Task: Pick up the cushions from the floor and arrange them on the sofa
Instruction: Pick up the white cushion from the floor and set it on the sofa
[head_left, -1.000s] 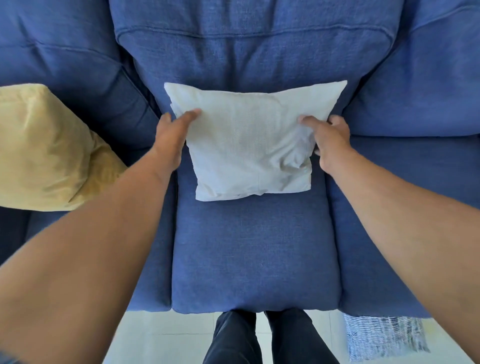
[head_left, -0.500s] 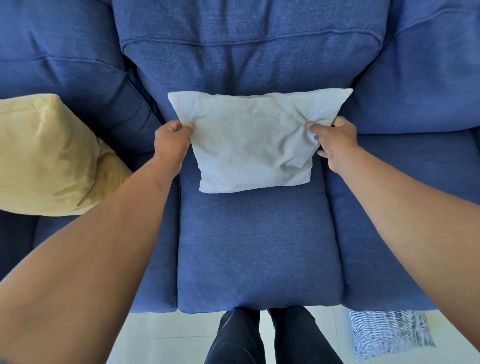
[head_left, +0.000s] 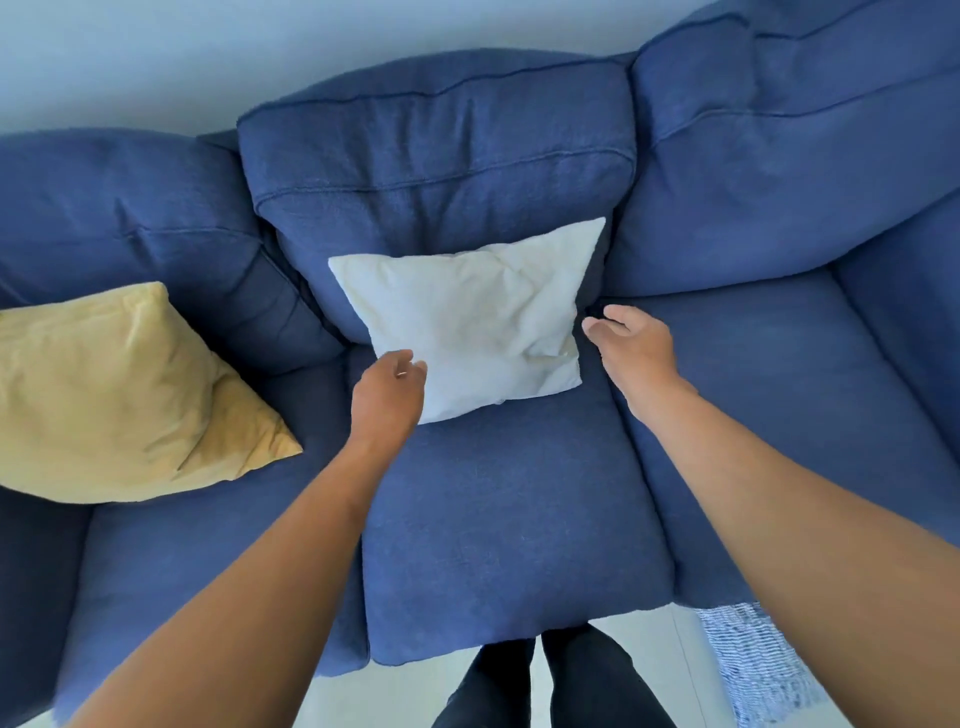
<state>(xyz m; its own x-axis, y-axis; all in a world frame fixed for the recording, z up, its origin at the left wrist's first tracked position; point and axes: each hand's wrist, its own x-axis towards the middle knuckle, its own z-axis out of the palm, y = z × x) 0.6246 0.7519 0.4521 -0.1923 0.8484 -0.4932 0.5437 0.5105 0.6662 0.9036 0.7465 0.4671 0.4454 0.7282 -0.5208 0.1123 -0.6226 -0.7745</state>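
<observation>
Two bare hands hover at either side of a white cushion (head_left: 470, 317) that leans against the middle back cushion (head_left: 441, 156) of a blue sofa (head_left: 779, 364), its lower edge resting on the middle seat pad. The white cushion sits slightly skewed: its top right corner rides higher than its top left, and its long axis runs roughly left to right across the seat.

The left hand (head_left: 387, 392) lies at the cushion's lower left corner, fingers loosely curled and not closed on the fabric; whether it brushes the edge cannot be told. The right hand (head_left: 631, 338) is just beside the cushion's right edge, palm facing inward, fingers relaxed and spread, holding nothing, with a thin gap of blue showing between it and the cushion. Both forearms reach forward from the bottom of the view, the left one nearer the cushion.

A yellow cushion (head_left: 124, 395) already rests on the left seat, propped against the back and well apart from the white one. A pale striped cloth (head_left: 753, 660) shows on the floor near the sofa's front edge at lower right. No further cushion is visible on the floor here.
</observation>
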